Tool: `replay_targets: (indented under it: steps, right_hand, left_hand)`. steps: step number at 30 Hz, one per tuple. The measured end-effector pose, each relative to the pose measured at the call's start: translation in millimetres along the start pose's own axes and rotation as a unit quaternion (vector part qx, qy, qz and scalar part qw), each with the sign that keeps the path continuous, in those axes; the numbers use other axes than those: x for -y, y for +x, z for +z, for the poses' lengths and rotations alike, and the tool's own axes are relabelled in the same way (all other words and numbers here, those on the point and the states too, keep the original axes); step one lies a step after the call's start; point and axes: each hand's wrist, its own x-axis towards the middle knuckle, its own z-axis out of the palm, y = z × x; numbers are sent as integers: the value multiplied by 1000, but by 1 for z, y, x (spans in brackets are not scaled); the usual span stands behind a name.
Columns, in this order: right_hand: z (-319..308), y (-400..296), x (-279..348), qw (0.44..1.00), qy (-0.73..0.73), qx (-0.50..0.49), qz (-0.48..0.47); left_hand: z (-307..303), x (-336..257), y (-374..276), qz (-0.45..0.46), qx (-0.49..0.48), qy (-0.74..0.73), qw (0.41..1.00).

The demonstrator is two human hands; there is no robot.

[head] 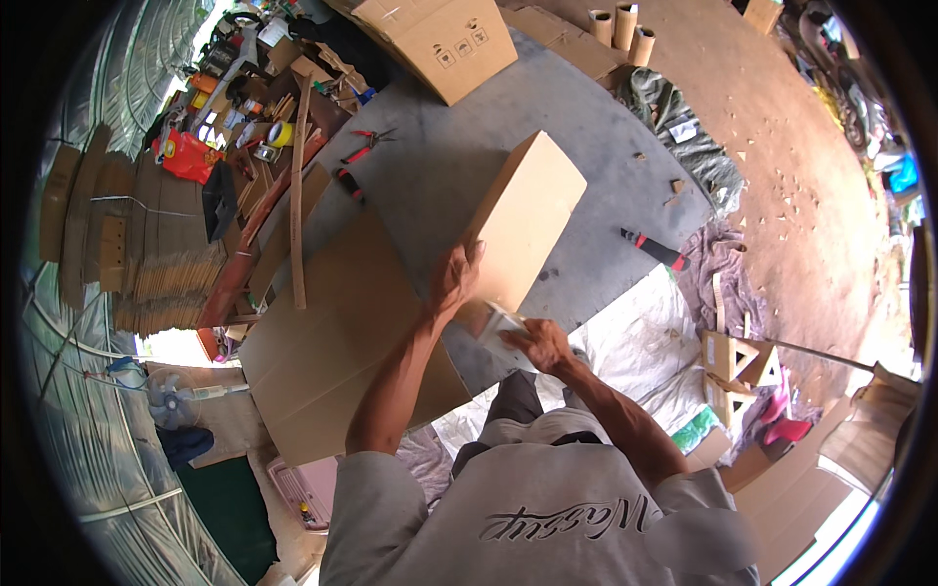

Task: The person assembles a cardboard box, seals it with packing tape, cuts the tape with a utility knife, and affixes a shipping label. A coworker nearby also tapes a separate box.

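A long, narrow cardboard box (529, 212) lies slantwise on the grey tabletop (440, 161). My left hand (456, 282) rests on its near left edge, fingers against the cardboard. At the box's near end, my right hand (541, 343) grips a whitish tape dispenser (500, 322); its front touches or nearly touches the box, and the exact contact is hidden. A flat cardboard sheet (352, 315) lies under and left of my left forearm. Red-handled pliers (368, 145) and a black-and-red tool handle (350, 184) lie beyond the sheet. A black-and-red utility knife (654, 249) lies to the right.
A large carton (447, 47) stands at the table's far edge. A wooden strip (297, 198) and cluttered tools line the left, near stacked flat cardboard (165, 249). Cardboard tubes (625, 29) stand at the back right. White sheeting (637, 337) hangs by the near right edge.
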Motion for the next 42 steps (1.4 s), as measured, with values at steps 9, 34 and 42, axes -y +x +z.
replay_targets:
  steps: [9,34,42]
  right_hand:
    - [-31,-87,-91,990,-111,-4,-84]
    - [11,70,56,981,164,80,66]
    - [-1,55,77,984,148,83,54]
  left_hand:
    - [-69,-33,50,-150,87,-249,953]
    - [-53,157,88,-224,223,16,948]
    - [89,156,34,-125,94,27,987]
